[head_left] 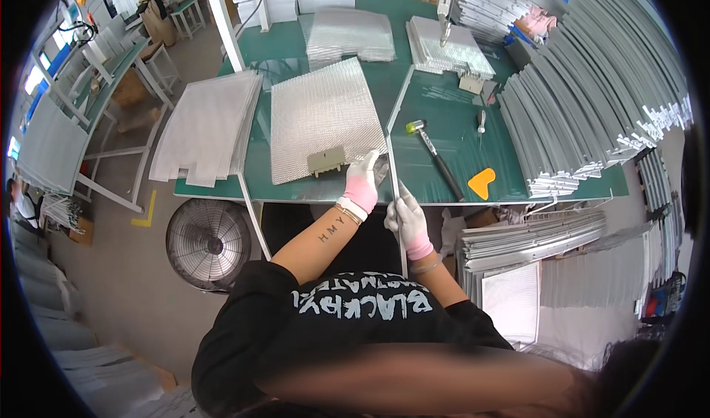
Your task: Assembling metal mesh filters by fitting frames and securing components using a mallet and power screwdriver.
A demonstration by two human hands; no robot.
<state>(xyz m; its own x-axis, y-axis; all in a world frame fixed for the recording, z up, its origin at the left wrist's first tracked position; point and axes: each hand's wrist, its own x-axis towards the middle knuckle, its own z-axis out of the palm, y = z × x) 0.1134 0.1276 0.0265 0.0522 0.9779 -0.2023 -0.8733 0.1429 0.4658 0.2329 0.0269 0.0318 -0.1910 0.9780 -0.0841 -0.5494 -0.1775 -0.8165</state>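
A long, narrow metal strip (393,155) stands on end at the table's front edge, running from the tabletop toward my body. My right hand (407,222), in a white glove with a pink cuff, is closed around its near part. Just left of the strip is my gloved left hand (362,181), fingers stretched out and the grey palm side turned toward the strip; whether it touches is unclear. Beyond that hand lies a silvery mesh panel (318,115), and a grey-beige notched block (326,161) rests on the panel's near edge.
Right of the strip lie a mallet (436,155), a yellow scraper (481,184) and a screwdriver (481,121) on the green table (444,100). Mesh sheets (211,126) overhang the front left. Stacked metal frames (592,93) line the right side. A floor fan (209,244) stands below left.
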